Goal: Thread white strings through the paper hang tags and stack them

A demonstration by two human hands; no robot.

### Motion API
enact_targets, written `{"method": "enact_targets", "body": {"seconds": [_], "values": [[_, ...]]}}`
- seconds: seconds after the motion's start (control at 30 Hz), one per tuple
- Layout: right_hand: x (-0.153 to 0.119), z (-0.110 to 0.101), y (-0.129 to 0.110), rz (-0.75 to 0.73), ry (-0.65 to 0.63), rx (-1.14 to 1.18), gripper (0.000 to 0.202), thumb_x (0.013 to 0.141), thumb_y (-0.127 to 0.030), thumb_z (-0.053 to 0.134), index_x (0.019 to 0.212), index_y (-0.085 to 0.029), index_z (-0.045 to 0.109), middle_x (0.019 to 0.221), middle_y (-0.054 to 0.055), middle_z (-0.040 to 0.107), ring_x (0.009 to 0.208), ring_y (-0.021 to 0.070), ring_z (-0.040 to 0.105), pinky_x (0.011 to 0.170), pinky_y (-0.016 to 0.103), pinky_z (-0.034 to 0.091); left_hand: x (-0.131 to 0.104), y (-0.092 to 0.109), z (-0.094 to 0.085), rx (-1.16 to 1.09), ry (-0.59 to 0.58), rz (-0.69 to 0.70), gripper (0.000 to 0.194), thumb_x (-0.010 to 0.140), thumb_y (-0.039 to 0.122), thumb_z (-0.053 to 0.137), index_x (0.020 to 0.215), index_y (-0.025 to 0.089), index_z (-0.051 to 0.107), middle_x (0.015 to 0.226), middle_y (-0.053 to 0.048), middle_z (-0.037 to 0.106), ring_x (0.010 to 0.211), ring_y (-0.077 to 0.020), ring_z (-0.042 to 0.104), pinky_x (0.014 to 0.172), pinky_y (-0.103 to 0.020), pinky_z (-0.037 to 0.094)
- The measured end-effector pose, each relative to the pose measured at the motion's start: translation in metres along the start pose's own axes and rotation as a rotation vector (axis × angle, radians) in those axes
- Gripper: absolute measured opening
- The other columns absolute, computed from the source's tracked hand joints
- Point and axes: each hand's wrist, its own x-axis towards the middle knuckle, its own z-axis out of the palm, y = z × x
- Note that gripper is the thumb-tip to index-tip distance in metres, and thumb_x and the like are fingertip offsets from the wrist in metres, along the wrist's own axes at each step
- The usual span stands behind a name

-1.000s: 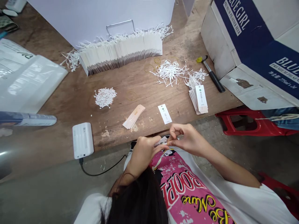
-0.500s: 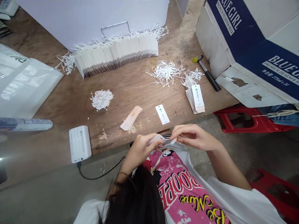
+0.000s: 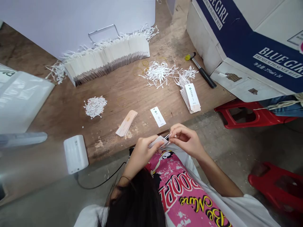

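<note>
Just off the table's front edge, my left hand point(image 3: 145, 153) is closed on a white hang tag point(image 3: 158, 141). My right hand point(image 3: 185, 138) pinches a thin white string point(image 3: 167, 136) at the tag's end. Beyond my hands, a single white tag point(image 3: 158, 116) lies flat on the table. A small stack of pinkish tags point(image 3: 126, 123) is to its left. Farther right, a pile of strung tags point(image 3: 191, 98) lies with its strings gathered at the top. Behind is a heap of loose white strings point(image 3: 159, 73).
A long row of strung tags point(image 3: 107, 58) stands at the back. Small white pieces point(image 3: 95, 107) are heaped on the left, near a white power bank point(image 3: 75, 154) with a cable. At right are a hammer point(image 3: 204, 71), a Blue Girl carton point(image 3: 236, 41) and red stools point(image 3: 246, 115).
My right hand has moved slightly left, closer to the tag, and its fingers are now more curled around the string. My left hand keeps its hold. The whole view has shifted a little.
</note>
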Motion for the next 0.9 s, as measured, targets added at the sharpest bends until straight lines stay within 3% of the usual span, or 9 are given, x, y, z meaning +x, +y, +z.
{"method": "enact_targets", "body": {"seconds": [0.1,0.2,0.27,0.37,0.43,0.57,0.7,0.9], "values": [[-0.001,-0.012,-0.002,0.018,0.065,-0.022,0.010,0.083,-0.024,0.065,0.092,-0.021,0.069,0.102,0.008,0.064,0.073,0.0143,0.065,0.068,0.030,0.058,0.006,0.001,0.003,0.024,-0.008,0.001,0.029,0.091,0.038,0.051,0.079,0.017,0.066,0.063,0.002,0.068,0.058,-0.0117,0.062,0.060,-0.018,0.042],[-0.001,-0.035,-0.010,0.029,0.090,-0.213,0.022,0.084,-0.022,0.062,0.105,-0.022,0.068,0.125,0.011,0.060,0.071,0.0136,0.068,0.072,0.032,0.059,0.017,0.002,0.008,0.046,-0.010,-0.014,0.030,0.091,0.040,0.050,0.081,0.017,0.067,0.064,0.002,0.070,0.060,-0.0131,0.063,0.060,-0.019,0.042],[0.001,-0.057,-0.018,0.024,0.057,-0.436,0.024,0.083,-0.019,0.059,0.105,-0.020,0.069,0.116,0.011,0.067,0.072,0.0152,0.069,0.072,0.032,0.058,0.027,0.003,0.013,0.051,-0.010,-0.020,0.030,0.090,0.042,0.050,0.082,0.018,0.067,0.064,0.001,0.071,0.061,-0.0143,0.064,0.061,-0.020,0.042],[0.012,-0.093,-0.035,-0.019,-0.026,-0.779,0.019,0.083,-0.015,0.055,0.090,-0.018,0.072,0.084,0.006,0.074,0.072,0.0176,0.070,0.069,0.030,0.055,0.047,0.005,0.021,0.020,-0.023,-0.013,0.031,0.090,0.043,0.050,0.080,0.018,0.067,0.065,0.000,0.071,0.063,-0.0155,0.066,0.063,-0.022,0.044],[0.024,-0.114,-0.048,-0.048,-0.074,-0.926,0.021,0.083,-0.013,0.053,0.087,-0.018,0.073,0.082,0.005,0.075,0.073,0.0183,0.070,0.067,0.029,0.054,0.063,0.006,0.029,-0.048,-0.046,-0.008,0.032,0.089,0.044,0.050,0.081,0.018,0.066,0.069,-0.002,0.072,0.064,-0.0165,0.067,0.064,-0.023,0.047],[0.068,-0.145,-0.079,-0.126,-0.113,-1.135,0.021,0.082,-0.011,0.054,0.088,-0.018,0.073,0.087,0.005,0.076,0.077,0.0211,0.070,0.070,0.031,0.053,0.095,0.009,0.050,-0.313,-0.047,-0.026,0.028,0.087,0.041,0.052,0.091,0.017,0.064,0.083,-0.006,0.073,0.070,-0.0184,0.070,0.064,-0.026,0.052],[0.127,-0.162,-0.106,-0.202,-0.051,-1.302,0.021,0.079,-0.009,0.057,0.085,-0.021,0.073,0.082,0.004,0.075,0.074,0.0225,0.069,0.069,0.033,0.052,0.124,0.015,0.075,-0.545,-0.044,-0.074,0.027,0.085,0.038,0.057,0.098,0.016,0.062,0.084,-0.007,0.074,0.070,-0.0182,0.071,0.060,-0.025,0.053],[0.208,-0.175,-0.106,-0.261,-0.047,-1.374,0.018,0.076,-0.010,0.060,0.081,-0.021,0.073,0.075,0.004,0.072,0.071,0.0220,0.066,0.071,0.033,0.049,0.158,0.030,0.102,-0.774,-0.006,-0.207,0.020,0.084,0.032,0.061,0.088,0.013,0.065,0.074,-0.006,0.074,0.060,-0.0145,0.069,0.057,-0.023,0.054]]}}
